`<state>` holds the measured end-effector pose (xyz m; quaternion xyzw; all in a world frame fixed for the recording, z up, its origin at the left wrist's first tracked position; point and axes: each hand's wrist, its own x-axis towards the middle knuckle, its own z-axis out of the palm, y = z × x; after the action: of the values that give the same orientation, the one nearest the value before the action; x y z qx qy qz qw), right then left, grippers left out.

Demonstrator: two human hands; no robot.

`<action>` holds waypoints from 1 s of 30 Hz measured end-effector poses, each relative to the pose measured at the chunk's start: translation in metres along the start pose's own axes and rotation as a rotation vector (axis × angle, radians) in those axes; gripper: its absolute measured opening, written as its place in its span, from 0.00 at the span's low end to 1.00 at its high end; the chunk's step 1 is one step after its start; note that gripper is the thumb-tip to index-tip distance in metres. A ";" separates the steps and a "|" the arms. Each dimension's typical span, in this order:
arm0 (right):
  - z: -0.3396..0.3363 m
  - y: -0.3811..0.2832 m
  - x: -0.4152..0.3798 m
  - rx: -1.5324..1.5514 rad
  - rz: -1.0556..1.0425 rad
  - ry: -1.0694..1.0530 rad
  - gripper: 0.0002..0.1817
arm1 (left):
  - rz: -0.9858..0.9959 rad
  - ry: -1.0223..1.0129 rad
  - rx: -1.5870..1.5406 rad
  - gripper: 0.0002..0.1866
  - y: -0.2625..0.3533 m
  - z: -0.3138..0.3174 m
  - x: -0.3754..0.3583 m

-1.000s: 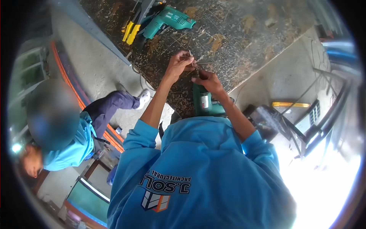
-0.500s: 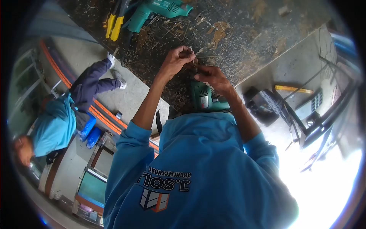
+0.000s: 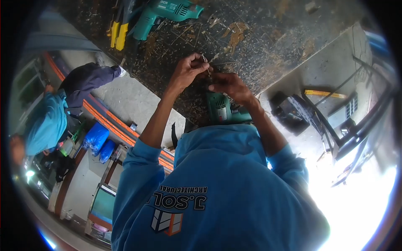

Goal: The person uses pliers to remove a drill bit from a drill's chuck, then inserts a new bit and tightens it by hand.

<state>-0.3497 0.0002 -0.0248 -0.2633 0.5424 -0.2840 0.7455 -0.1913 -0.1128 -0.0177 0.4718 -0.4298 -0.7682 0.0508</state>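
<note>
My left hand [image 3: 188, 72] is closed, thumb and fingertips pinching a thin metal piece [image 3: 204, 58] that looks like a drill bit. Close beside it, my right hand [image 3: 231, 87] has its fingers curled around the front end of a green power drill [image 3: 220, 108]. The drill lies near my body, nose pointing away from me and handle to the right. Its chuck is mostly hidden by my right fingers. Both hands are above the dark, scuffed worktable [image 3: 268, 46], which is strewn with shavings.
Another green drill [image 3: 165, 14] lies at the table's far left, beside a yellow-handled tool [image 3: 119, 35]. A person in a blue top [image 3: 48, 121] is on the left, near orange-edged long bars [image 3: 111, 119]. Dark metal frames [image 3: 335, 129] and a yellow level-like bar [image 3: 324, 93] occupy the right floor.
The view has shifted slightly. My hands stay together at the drill's front end, the left still pinching the thin piece. The person at left has moved further left and bends with legs shifted.
</note>
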 end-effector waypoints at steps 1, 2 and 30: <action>0.003 -0.002 0.000 0.003 -0.008 0.001 0.20 | 0.004 0.014 0.005 0.07 0.002 0.000 -0.001; 0.010 -0.003 -0.004 0.052 -0.035 0.082 0.21 | 0.001 0.028 0.006 0.06 0.003 0.000 -0.003; 0.015 -0.012 -0.009 0.206 -0.195 0.097 0.38 | 0.039 0.007 0.083 0.10 0.001 0.005 -0.012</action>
<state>-0.3387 -0.0008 -0.0063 -0.2228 0.5173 -0.4218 0.7105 -0.1883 -0.1044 -0.0079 0.4678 -0.4704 -0.7467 0.0476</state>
